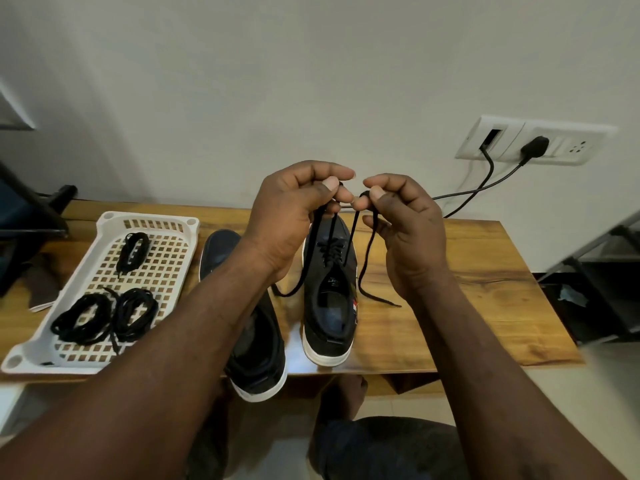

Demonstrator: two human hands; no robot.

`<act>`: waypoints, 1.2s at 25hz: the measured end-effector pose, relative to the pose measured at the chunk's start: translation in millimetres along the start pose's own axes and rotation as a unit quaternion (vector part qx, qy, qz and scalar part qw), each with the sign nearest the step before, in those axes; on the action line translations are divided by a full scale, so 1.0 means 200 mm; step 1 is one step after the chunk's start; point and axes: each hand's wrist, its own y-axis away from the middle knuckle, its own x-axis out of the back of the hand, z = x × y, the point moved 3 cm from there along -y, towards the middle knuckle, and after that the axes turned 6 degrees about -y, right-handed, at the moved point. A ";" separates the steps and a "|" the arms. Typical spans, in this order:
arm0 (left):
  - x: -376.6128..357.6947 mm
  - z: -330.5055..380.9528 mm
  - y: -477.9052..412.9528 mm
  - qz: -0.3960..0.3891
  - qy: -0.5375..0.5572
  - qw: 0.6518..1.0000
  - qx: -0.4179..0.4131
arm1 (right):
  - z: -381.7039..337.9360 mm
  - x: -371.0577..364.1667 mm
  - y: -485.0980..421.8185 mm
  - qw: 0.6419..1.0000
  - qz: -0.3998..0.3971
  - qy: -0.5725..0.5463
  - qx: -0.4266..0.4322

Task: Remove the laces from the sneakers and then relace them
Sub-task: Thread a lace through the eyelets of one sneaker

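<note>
Your left hand (294, 209) and right hand (401, 230) are raised side by side, fingertips almost meeting, above the toe end of one sneaker. Each hand is closed in a pinch, thumb against curled fingers, on a stretch of the thin black shoelace (351, 237). From each pinch one strand runs down to the criss-crossed eyelets, and a loose tail drops away. The left tail ends on the surface between the two shoes, and the right tail lies on the surface just right of the shoe. The laced shoe is a dark navy-and-black low sneaker with a white sole (329, 306), standing upright on the glossy brown wooden surface (450, 271) with its heel toward you. Just beside it on the left, partly hidden by your left forearm, stands its matching dark sneaker with a white sole (256, 358). Its heel overhangs the near edge, and whether it is laced cannot be seen. Farther left on the surface lies a white plastic tray with a perforated grid floor (104, 223). It holds three coiled bundles of black laces: one (133, 251) near the far end and two (81, 318) (135, 311) side by side nearer you. On the pale wall behind, to the right, a white socket panel (575, 147) carries a black plug (535, 147). Black cables (485, 192) trail down from it toward the surface.
</note>
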 end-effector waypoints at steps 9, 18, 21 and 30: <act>-0.03 0.07 0.02 0.004 -0.004 1.000 -0.010 | -0.07 0.01 0.02 0.999 0.031 0.007 0.023; -0.07 0.41 0.00 -0.001 0.014 1.000 -0.021 | -0.42 -0.12 -0.03 0.993 0.043 0.088 0.064; -0.07 0.63 -0.03 -0.011 0.004 1.000 -0.022 | -0.63 -0.16 -0.08 0.992 0.042 0.099 0.065; -0.05 1.27 0.01 -0.027 0.049 0.997 -0.053 | -1.23 -0.31 -0.13 0.997 -0.015 0.030 0.075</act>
